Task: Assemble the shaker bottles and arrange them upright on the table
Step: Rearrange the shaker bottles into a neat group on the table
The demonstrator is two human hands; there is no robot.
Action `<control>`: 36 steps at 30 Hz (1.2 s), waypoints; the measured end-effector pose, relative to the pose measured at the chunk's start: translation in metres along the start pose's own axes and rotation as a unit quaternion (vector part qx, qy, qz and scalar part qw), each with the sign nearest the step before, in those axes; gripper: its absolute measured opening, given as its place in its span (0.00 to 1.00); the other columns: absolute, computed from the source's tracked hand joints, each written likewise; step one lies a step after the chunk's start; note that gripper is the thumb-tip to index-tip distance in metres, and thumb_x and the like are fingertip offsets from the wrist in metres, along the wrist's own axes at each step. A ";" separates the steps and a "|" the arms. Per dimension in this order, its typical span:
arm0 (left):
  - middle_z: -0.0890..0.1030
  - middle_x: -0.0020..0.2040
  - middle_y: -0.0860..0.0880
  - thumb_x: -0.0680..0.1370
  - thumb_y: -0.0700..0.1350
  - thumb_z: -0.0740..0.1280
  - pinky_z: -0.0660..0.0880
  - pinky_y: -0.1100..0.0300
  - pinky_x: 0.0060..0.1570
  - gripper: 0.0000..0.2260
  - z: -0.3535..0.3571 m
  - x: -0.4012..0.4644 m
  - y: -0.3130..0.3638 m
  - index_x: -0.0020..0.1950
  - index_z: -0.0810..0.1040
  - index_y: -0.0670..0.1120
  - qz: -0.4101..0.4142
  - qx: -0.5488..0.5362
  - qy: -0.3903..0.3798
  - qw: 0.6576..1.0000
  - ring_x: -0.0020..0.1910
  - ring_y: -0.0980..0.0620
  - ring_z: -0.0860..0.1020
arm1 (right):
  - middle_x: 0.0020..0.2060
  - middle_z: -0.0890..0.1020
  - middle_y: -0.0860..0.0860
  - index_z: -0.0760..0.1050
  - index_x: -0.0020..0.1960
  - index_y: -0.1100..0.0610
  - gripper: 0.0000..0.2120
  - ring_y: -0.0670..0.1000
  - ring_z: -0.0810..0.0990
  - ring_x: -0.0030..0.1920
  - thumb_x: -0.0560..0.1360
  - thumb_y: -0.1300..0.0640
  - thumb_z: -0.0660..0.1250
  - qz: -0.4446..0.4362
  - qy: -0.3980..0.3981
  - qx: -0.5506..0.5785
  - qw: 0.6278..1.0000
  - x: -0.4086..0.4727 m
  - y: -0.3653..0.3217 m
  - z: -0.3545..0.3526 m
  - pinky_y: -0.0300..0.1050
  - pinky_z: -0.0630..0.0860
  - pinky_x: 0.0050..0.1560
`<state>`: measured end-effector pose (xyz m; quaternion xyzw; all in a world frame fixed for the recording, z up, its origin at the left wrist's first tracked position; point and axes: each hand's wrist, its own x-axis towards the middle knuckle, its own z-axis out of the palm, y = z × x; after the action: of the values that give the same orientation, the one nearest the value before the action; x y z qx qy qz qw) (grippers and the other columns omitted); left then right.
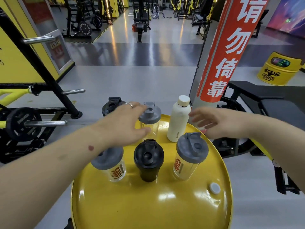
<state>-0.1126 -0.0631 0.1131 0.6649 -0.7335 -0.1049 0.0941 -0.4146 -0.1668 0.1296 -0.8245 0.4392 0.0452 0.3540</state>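
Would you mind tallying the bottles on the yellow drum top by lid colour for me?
Grey lids: 3 (back middle, front left, front right)
Black lids: 2 (back left, front middle)
White cap: 1 (white bottle)
Total: 6 bottles

- The near half of the yellow drum top (148, 205) lies bare under my forearms, save a small grey cap (214, 188) at its right edge.
- Three shakers stand across the middle: clear left shaker (113, 164), black shaker (148, 161), clear right shaker (189, 156), with narrow gaps between.
- Behind them, the grey-lidded shaker (150, 118) and white bottle (179, 119) crowd the far rim.
- The red-wrapped pillar (219, 63) blocks the right rear.
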 end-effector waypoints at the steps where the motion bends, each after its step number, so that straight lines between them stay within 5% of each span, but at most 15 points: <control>1: 0.65 0.79 0.49 0.78 0.60 0.67 0.61 0.55 0.72 0.33 -0.004 0.005 -0.009 0.80 0.62 0.52 -0.014 -0.002 0.016 1.000 0.77 0.49 0.62 | 0.67 0.77 0.44 0.67 0.75 0.44 0.39 0.47 0.77 0.67 0.65 0.53 0.73 -0.008 0.024 0.011 1.000 0.003 -0.003 -0.004 0.52 0.78 0.67; 5: 0.65 0.78 0.42 0.73 0.54 0.68 0.60 0.50 0.73 0.36 -0.010 0.021 -0.042 0.80 0.63 0.49 -0.073 0.038 0.063 0.995 0.78 0.42 0.60 | 0.62 0.80 0.43 0.72 0.72 0.46 0.26 0.46 0.80 0.60 0.74 0.55 0.71 -0.022 0.137 -0.031 0.990 0.025 -0.019 0.000 0.48 0.80 0.61; 8: 0.61 0.79 0.37 0.72 0.52 0.71 0.58 0.45 0.74 0.39 -0.007 0.028 -0.058 0.81 0.60 0.51 -0.114 0.077 0.044 0.989 0.79 0.38 0.55 | 0.66 0.77 0.46 0.69 0.74 0.45 0.29 0.50 0.79 0.63 0.74 0.46 0.71 -0.046 0.162 -0.103 0.980 0.047 -0.032 0.014 0.50 0.80 0.60; 14: 0.63 0.77 0.40 0.71 0.54 0.75 0.68 0.47 0.67 0.42 0.001 0.036 -0.078 0.81 0.59 0.52 -0.156 0.060 0.004 0.986 0.72 0.37 0.67 | 0.77 0.68 0.52 0.55 0.82 0.44 0.42 0.57 0.69 0.74 0.74 0.38 0.71 -0.080 0.145 -0.170 0.971 0.085 -0.064 0.035 0.55 0.71 0.70; 19: 0.69 0.70 0.42 0.70 0.52 0.77 0.71 0.49 0.60 0.41 0.003 0.038 -0.088 0.79 0.60 0.55 -0.150 0.031 0.028 0.988 0.65 0.38 0.73 | 0.70 0.73 0.54 0.54 0.82 0.43 0.42 0.59 0.76 0.65 0.75 0.37 0.71 -0.060 0.093 -0.198 0.974 0.110 -0.078 0.048 0.48 0.70 0.53; 25: 0.72 0.68 0.40 0.72 0.48 0.78 0.69 0.54 0.57 0.44 0.012 0.044 -0.095 0.81 0.56 0.54 -0.150 -0.029 0.025 0.988 0.66 0.40 0.72 | 0.68 0.73 0.57 0.53 0.81 0.45 0.45 0.61 0.78 0.61 0.72 0.37 0.73 -0.049 0.112 -0.188 0.975 0.137 -0.081 0.061 0.53 0.77 0.56; 31: 0.72 0.66 0.41 0.71 0.49 0.78 0.73 0.51 0.58 0.43 0.017 0.045 -0.098 0.79 0.57 0.57 -0.154 -0.039 0.040 0.987 0.63 0.39 0.75 | 0.68 0.74 0.57 0.53 0.82 0.45 0.44 0.61 0.77 0.63 0.75 0.45 0.74 -0.049 0.123 -0.180 0.975 0.155 -0.081 0.062 0.49 0.74 0.55; 36: 0.72 0.66 0.41 0.72 0.49 0.78 0.71 0.53 0.55 0.42 0.019 0.042 -0.101 0.79 0.58 0.57 -0.154 -0.046 0.051 0.986 0.63 0.40 0.74 | 0.63 0.75 0.56 0.54 0.80 0.45 0.44 0.58 0.77 0.53 0.73 0.48 0.77 -0.051 0.116 -0.177 0.976 0.155 -0.077 0.059 0.48 0.73 0.50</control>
<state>-0.0259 -0.1143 0.0663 0.7691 -0.6114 -0.1177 0.1443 -0.2478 -0.2093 0.0676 -0.8949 0.4200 0.0084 0.1510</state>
